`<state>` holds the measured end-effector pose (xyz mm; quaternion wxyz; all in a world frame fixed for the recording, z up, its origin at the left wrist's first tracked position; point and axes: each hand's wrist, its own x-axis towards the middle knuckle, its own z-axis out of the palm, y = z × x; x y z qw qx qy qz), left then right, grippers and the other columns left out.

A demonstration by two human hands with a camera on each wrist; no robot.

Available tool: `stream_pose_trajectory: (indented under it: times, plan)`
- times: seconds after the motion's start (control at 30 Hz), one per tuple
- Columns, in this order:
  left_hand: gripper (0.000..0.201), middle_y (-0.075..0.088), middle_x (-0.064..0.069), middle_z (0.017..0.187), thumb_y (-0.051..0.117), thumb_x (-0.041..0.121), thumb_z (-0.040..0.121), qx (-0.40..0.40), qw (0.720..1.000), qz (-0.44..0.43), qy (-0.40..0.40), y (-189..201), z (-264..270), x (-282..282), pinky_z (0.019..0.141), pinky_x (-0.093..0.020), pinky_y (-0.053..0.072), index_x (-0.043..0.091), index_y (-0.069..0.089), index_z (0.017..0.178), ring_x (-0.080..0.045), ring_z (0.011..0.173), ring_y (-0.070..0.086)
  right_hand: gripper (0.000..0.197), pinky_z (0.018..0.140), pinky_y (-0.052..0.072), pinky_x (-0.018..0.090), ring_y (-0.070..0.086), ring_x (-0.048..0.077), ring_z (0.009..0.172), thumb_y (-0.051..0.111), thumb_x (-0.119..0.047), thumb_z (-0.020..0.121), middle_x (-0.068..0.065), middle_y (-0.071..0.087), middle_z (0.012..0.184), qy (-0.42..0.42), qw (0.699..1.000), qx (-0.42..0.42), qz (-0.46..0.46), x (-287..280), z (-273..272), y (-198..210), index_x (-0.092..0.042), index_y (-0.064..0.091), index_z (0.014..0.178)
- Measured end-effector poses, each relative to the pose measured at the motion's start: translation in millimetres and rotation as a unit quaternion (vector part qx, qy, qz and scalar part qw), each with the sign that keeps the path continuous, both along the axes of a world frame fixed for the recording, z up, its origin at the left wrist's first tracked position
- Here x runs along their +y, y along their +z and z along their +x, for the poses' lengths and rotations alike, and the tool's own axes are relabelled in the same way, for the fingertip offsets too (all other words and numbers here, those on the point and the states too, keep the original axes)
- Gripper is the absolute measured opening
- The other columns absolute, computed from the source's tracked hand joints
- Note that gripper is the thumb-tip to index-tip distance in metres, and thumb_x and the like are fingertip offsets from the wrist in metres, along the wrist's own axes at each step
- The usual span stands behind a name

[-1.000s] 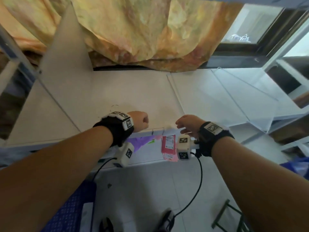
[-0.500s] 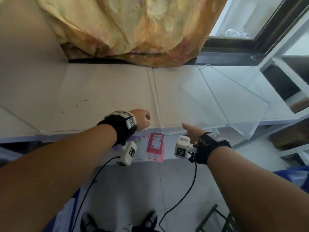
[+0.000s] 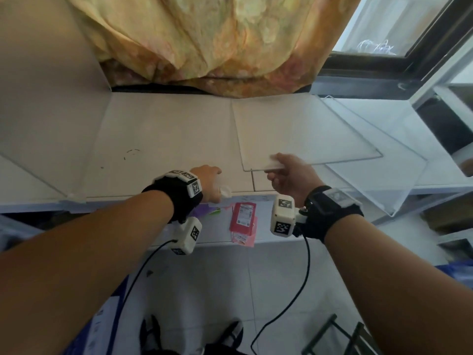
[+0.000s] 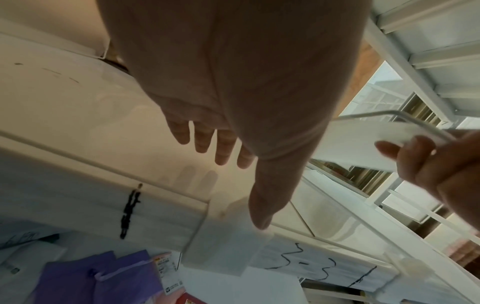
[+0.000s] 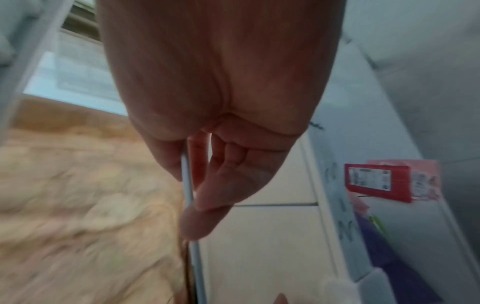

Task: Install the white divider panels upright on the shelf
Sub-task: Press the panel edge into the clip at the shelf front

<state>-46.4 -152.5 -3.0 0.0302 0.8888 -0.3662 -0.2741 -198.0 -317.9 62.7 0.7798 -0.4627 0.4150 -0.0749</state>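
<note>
The pale shelf runs left to right in the head view. My right hand pinches the near left corner of a translucent white divider panel, which hangs tilted above the shelf. In the right wrist view its thin edge runs between thumb and fingers. My left hand lies at the shelf's front edge with its fingers straight. Its thumb touches a small white clip on that edge. One divider stands at the left. Another clear one leans at the right.
An orange-yellow curtain hangs behind the shelf, with a window at the top right. A red packet and purple bags lie on the lower shelf. Below are tiled floor, my shoes and a dark frame.
My right hand has taken hold of the panel's near corner and lifted it off the shelf. My left hand has uncurled and slid to the front edge, onto the clip.
</note>
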Motion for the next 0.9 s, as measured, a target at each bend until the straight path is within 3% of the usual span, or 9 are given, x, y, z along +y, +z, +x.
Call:
stream_pose_trajectory:
  times: [0.13, 0.27, 0.33, 0.43, 0.53, 0.7, 0.8, 0.9]
  plan:
    - [0.095, 0.037, -0.01, 0.152, 0.072, 0.052, 0.077, 0.009, 0.999, -0.03, 0.003, 4, 12, 12, 0.11, -0.038, 0.035, 0.016, 0.025, 0.151, -0.03, 0.136, 0.04, 0.014, 0.051, 0.058, 0.029, 0.069, 0.024, 0.057, 0.052, -0.014, 0.096, 0.017, 0.068, 0.072, 0.028, 0.991, -0.017, -0.133, 16, 23, 29, -0.003, 0.058, 0.103]
    - [0.103, 0.034, -0.01, 0.153, 0.073, 0.053, 0.075, 0.011, 0.999, -0.051, -0.007, 9, 17, 24, 0.11, -0.042, 0.034, 0.018, 0.015, 0.153, -0.031, 0.137, 0.038, 0.016, 0.067, 0.062, 0.042, 0.073, 0.036, 0.069, 0.05, -0.01, 0.096, 0.025, 0.07, 0.078, 0.088, 0.965, 0.051, -0.242, 33, 45, 46, 0.002, 0.058, 0.102]
    - [0.104, 0.035, -0.011, 0.152, 0.074, 0.05, 0.075, 0.007, 0.998, -0.066, -0.011, 9, 18, 28, 0.108, -0.043, 0.036, 0.019, 0.013, 0.154, -0.031, 0.136, 0.039, 0.025, 0.064, 0.062, 0.044, 0.073, 0.037, 0.071, 0.048, -0.014, 0.094, 0.025, 0.071, 0.083, 0.122, 0.934, 0.093, -0.322, 42, 54, 45, 0.005, 0.06, 0.102]
    - [0.111, 0.036, -0.011, 0.151, 0.075, 0.052, 0.072, 0.008, 0.996, -0.083, -0.011, 6, 18, 34, 0.108, -0.045, 0.037, 0.023, 0.007, 0.154, -0.032, 0.134, 0.04, 0.029, 0.059, 0.062, 0.045, 0.073, 0.035, 0.067, 0.045, -0.023, 0.091, 0.022, 0.071, 0.081, 0.155, 0.89, 0.117, -0.413, 54, 63, 40, 0.0, 0.062, 0.096]
    - [0.112, 0.035, -0.011, 0.152, 0.074, 0.056, 0.072, 0.013, 0.996, -0.093, -0.013, 4, 17, 36, 0.108, -0.045, 0.037, 0.024, 0.005, 0.154, -0.032, 0.134, 0.04, 0.031, 0.06, 0.062, 0.048, 0.073, 0.035, 0.066, 0.045, -0.027, 0.091, 0.021, 0.071, 0.08, 0.173, 0.877, 0.126, -0.43, 62, 70, 34, -0.001, 0.061, 0.096]
    - [0.112, 0.034, -0.009, 0.153, 0.075, 0.053, 0.075, 0.013, 0.994, -0.107, -0.03, 3, 6, 32, 0.108, -0.039, 0.034, 0.02, 0.004, 0.155, -0.028, 0.136, 0.038, 0.026, 0.062, 0.063, 0.037, 0.074, 0.026, 0.064, 0.045, -0.026, 0.097, 0.014, 0.073, 0.075, 0.232, 0.864, 0.168, -0.414, 72, 78, 21, -0.006, 0.059, 0.103]
    - [0.114, 0.037, -0.009, 0.152, 0.077, 0.05, 0.074, 0.007, 0.994, -0.099, -0.036, -2, 2, 33, 0.108, -0.041, 0.036, 0.02, 0.002, 0.155, -0.029, 0.134, 0.041, 0.023, 0.06, 0.063, 0.032, 0.072, 0.02, 0.059, 0.041, -0.025, 0.1, 0.012, 0.072, 0.075, 0.247, 0.847, 0.174, -0.438, 76, 80, 14, -0.007, 0.057, 0.1]
    - [0.118, 0.042, -0.008, 0.147, 0.078, 0.05, 0.07, -0.006, 0.996, -0.085, -0.041, -8, 0, 34, 0.105, -0.045, 0.039, 0.023, 0.0, 0.155, -0.03, 0.129, 0.044, 0.02, 0.049, 0.056, 0.017, 0.069, 0.014, 0.057, 0.042, -0.02, 0.099, 0.007, 0.069, 0.075, 0.296, 0.797, 0.195, -0.489, 82, 77, 8, -0.008, 0.054, 0.09]
